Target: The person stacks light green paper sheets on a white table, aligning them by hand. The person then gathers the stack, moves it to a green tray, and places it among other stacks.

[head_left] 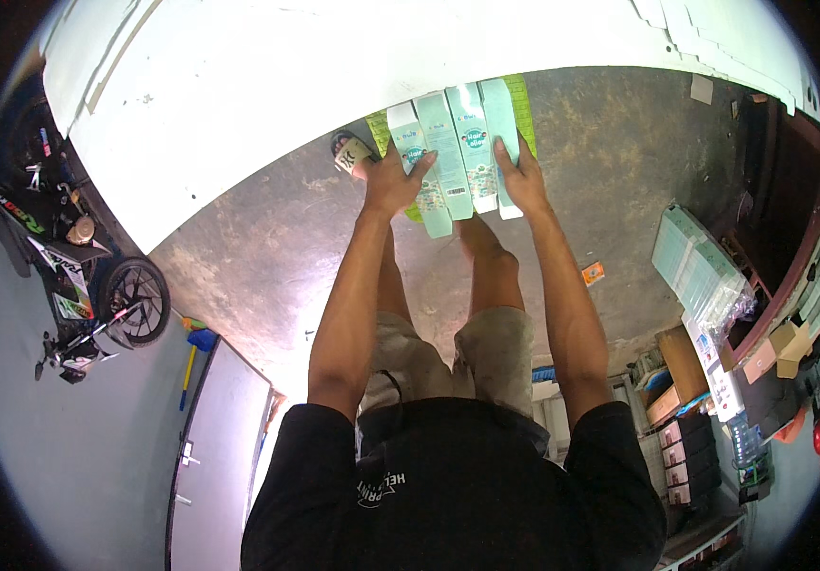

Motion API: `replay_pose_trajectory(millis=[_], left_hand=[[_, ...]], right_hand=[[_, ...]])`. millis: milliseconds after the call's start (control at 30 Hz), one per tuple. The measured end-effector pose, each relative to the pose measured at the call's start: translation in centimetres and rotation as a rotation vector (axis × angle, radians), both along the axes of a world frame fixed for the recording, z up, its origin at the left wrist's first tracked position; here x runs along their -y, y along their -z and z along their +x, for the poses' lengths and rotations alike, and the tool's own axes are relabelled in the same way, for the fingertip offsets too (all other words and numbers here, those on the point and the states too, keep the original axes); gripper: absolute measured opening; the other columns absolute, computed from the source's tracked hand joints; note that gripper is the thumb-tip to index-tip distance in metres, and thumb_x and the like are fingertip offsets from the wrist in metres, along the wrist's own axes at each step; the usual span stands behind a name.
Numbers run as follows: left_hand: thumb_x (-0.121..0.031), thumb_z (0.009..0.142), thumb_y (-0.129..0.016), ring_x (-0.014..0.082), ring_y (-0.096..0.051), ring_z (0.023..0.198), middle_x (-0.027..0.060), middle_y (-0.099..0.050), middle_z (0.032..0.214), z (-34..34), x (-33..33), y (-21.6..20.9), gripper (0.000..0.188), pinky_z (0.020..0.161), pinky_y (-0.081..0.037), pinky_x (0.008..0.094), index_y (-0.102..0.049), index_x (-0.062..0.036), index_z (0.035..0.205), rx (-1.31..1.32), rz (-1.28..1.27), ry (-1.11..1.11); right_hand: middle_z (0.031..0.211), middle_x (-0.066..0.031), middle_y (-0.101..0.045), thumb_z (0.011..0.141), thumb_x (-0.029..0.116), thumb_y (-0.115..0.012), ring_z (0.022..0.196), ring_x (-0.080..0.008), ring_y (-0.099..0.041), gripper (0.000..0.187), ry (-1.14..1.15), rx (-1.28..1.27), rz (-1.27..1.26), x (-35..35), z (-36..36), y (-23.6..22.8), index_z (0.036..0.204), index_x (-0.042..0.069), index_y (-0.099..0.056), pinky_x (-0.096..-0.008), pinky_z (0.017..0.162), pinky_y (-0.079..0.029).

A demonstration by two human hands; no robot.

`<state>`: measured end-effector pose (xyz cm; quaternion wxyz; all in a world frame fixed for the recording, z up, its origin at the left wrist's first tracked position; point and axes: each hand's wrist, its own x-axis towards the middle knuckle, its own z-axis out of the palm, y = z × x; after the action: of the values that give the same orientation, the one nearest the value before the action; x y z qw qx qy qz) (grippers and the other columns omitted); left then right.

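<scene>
Between my two hands is a mint-green printed carton (443,157), spread flat in upright panels with flaps at the ends. My left hand (396,186) grips its left edge, thumb lying across the printed front. At the right edge, my right hand (523,183) holds it the same way, thumb on the outer panel and fingers hidden behind. Whether the panels are one unfolded carton or several flat ones side by side, I cannot tell. A yellow-green sheet (520,100) shows behind the carton on both sides; how it is supported is hidden.
Ahead spans a large white surface (334,57), with concrete floor (610,143) below. A bicycle (129,305) stands left, near a door (220,438). To the right are wrapped mint-green stacks (695,252), an opened cardboard box (792,350) and stacked boxes (686,462). A small orange packet (593,274) lies on the floor.
</scene>
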<state>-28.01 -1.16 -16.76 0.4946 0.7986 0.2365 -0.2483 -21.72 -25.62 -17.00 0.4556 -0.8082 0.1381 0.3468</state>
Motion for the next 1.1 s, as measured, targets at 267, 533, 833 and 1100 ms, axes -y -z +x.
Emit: replay_pose_trajectory(millis=[267,533,833,1100], left_hand=[[-0.050,0.107,-0.060,0.0271,-0.061,0.130,0.0200,-0.063,0.143,-1.9,-0.7,1.8,0.073,0.112,-0.045,0.0391,-0.047,0.0066,0.151,-0.001,-0.090,-0.694],[-0.085,0.098,-0.038,0.0339,-0.034,0.154,0.0186,-0.036,0.168,-3.7,-1.3,3.6,0.101,0.121,-0.030,0.0527,-0.028,-0.0111,0.167,-0.151,-0.536,-0.739],[-0.086,0.099,-0.033,0.0354,-0.025,0.158,0.0178,-0.031,0.171,-4.0,-2.5,0.9,0.101,0.124,-0.024,0.0573,-0.027,-0.0137,0.169,-0.194,-0.528,-0.642],[-0.080,0.101,-0.042,0.0352,-0.026,0.158,0.0152,-0.030,0.172,-6.1,-2.8,4.6,0.098,0.125,-0.025,0.0567,-0.027,-0.0110,0.169,-0.194,-0.552,-0.775]], right_hand=[[0.165,-0.0283,-0.039,0.104,0.070,-0.046,0.154,-0.0404,-0.039,0.091,0.293,-0.031,0.061,3.7,2.4,2.9,0.162,0.000,-0.039,-0.0485,0.126,-0.031],[0.166,-0.0230,-0.042,0.106,0.071,-0.040,0.151,-0.0387,-0.043,0.088,0.289,-0.230,0.080,2.4,2.1,2.5,0.161,0.002,-0.042,-0.0487,0.125,-0.032],[0.164,-0.0226,-0.044,0.105,0.071,-0.044,0.151,-0.0349,-0.043,0.089,0.276,-0.212,0.180,2.0,-0.3,2.8,0.161,0.001,-0.043,-0.0451,0.125,-0.033],[0.165,-0.0238,-0.042,0.107,0.069,-0.041,0.154,-0.0335,-0.038,0.090,0.208,-0.253,0.189,2.5,0.3,3.0,0.162,-0.003,-0.038,-0.0432,0.126,-0.029]])
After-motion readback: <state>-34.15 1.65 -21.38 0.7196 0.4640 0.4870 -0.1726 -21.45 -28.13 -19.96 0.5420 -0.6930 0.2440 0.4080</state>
